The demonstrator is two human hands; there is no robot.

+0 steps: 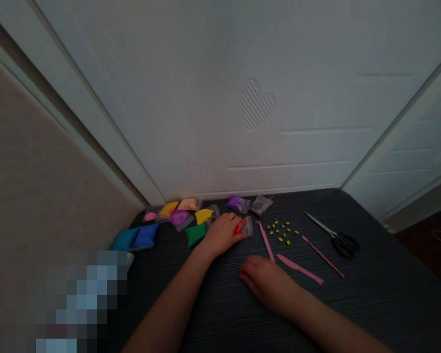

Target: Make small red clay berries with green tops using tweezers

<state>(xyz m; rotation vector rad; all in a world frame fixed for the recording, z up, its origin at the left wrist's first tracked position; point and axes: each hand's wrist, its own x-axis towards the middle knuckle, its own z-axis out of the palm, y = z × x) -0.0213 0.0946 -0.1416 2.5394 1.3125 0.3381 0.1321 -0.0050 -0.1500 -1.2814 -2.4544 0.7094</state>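
Note:
My left hand (pixel 224 234) is closed over a small clear bag of red modelling clay (pixel 240 227) on the dark table. Its thumb lies along the near side, and the bag's clear end sticks out to the right. Nearer to me, my right hand (pixel 262 279) rests on the table with its fingers curled in; whatever they hold, if anything, is hidden. Just beyond it lie a pink hooked modelling tool (pixel 266 241) and a pink plastic knife (pixel 300 268). Several tiny yellow-green pieces (pixel 280 239) are scattered to the right of the hooked tool.
Bags of green (pixel 196 235), yellow (pixel 204 216) and blue clay (pixel 146 236), among several others, lie at the left and back. Purple (pixel 236 203) and grey bags (pixel 260 205) sit near the white panel (pixel 213 122). A thin pink stick (pixel 323 256) and scissors (pixel 334 236) lie right.

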